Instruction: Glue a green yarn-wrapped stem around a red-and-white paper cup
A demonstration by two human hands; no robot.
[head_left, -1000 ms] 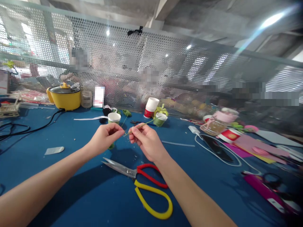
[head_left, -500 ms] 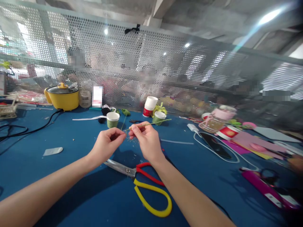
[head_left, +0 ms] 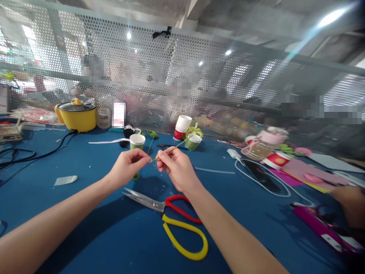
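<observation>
Head view: held above the blue tabletop (head_left: 94, 236), beyond the scissors (head_left: 156, 205), a thin green stem (head_left: 182, 143), gripped between thumb and fingertips of the right hand (head_left: 179, 167). Also narrow, with thumb and forefinger pinched together on a green thread (head_left: 149, 146) near the stem's lower tip, the left hand (head_left: 127, 168). Too fine to tell whether wound around the stem. Farther beyond the scissors, a green yarn ball (head_left: 153, 134), with the thread running toward it; two green paper cups (head_left: 137, 142), well apart from each other; a white cup stack (head_left: 183, 122) with a red base. Far left beyond the scissors, a yellow pot (head_left: 79, 117); far right, a dark phone (head_left: 261, 176). Scissors flat, blades slightly parted, handles red and yellow.
</observation>
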